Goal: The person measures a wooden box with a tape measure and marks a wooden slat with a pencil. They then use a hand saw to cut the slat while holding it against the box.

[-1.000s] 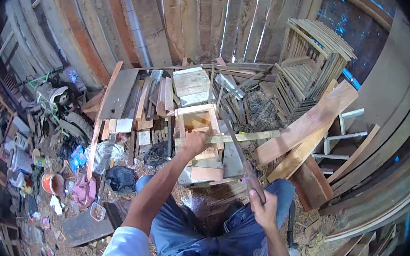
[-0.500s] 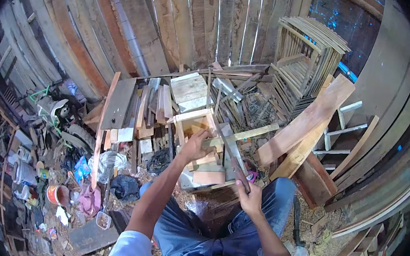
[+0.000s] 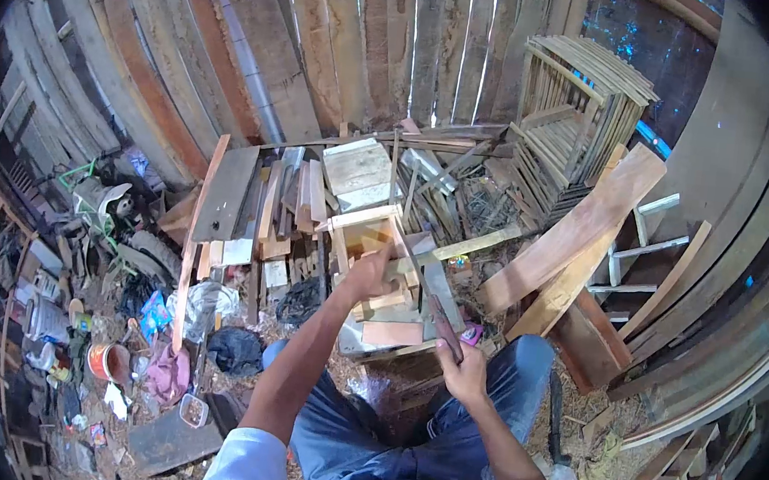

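My right hand (image 3: 462, 370) is closed around the dark handle of a long, narrow-bladed tool (image 3: 434, 302). The blade points up and away from me, crossing over a pale wooden strip (image 3: 476, 251) near its left end. My left hand (image 3: 368, 275) is closed at that left end, its fingers somewhat blurred. Just beyond it stands an open wooden box frame (image 3: 363, 221). Below the fingers lie small wood pieces, among them a flat reddish block (image 3: 392, 334) on the low work surface between my knees.
A wide curved plank (image 3: 580, 226) leans at the right, beside stacked wooden frames (image 3: 582, 111). Board offcuts (image 3: 291, 199) lie behind the work. To the left are a small motorbike (image 3: 118, 214), a red-and-white bucket (image 3: 108, 362) and black plastic bags (image 3: 235, 351).
My left hand has shifted slightly at the strip's end and is more blurred. The bladed tool and my right hand have moved slightly back toward me.
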### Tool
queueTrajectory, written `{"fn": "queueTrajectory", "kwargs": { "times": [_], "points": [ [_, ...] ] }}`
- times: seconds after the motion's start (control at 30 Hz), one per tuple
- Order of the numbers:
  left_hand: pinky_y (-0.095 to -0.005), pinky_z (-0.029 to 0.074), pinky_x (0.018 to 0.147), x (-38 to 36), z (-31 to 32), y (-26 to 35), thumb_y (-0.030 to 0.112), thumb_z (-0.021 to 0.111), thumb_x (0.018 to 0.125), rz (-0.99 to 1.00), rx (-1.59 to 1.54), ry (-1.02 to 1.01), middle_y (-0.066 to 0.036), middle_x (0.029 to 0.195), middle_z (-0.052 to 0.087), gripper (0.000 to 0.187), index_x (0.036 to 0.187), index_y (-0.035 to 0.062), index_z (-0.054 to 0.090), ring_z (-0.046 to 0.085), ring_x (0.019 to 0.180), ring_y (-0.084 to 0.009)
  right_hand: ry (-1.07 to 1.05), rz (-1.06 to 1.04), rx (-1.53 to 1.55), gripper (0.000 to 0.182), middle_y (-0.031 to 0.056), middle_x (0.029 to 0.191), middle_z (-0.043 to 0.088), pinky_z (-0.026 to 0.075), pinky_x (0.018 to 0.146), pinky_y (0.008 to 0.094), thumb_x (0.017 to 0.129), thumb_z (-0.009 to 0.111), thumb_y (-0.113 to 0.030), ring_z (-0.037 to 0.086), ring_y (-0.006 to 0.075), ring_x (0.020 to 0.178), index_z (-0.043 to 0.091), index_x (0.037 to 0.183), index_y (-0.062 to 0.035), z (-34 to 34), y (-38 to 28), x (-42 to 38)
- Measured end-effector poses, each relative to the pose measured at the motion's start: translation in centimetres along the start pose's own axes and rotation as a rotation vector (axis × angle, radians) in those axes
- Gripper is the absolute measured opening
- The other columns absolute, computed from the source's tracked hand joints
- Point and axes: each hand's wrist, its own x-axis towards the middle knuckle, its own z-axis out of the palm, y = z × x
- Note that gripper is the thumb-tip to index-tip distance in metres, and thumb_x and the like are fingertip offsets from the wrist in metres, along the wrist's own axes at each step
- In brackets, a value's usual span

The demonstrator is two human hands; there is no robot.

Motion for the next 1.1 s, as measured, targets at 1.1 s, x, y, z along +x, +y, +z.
{"fn": "queueTrajectory", "kwargs": {
  "times": [1.1],
  "points": [
    [-0.0398,0.055,0.059,-0.2,2.2,0.9,0.017,0.059,0.081,-0.181,0.445,0.009,-0.014,0.075,0.069,0.023,0.102,0.0125,0.063,0.069,0.068,-0.0288,-0.040,0.053,-0.061,0.044,0.0203,0.052,0.049,0.038,0.048,0.0405,0.093,0.056,-0.033,0.049,0.0274,0.044,0.060,0.072,0.0047,5.1,-1.3,5.1]
  ]
}}
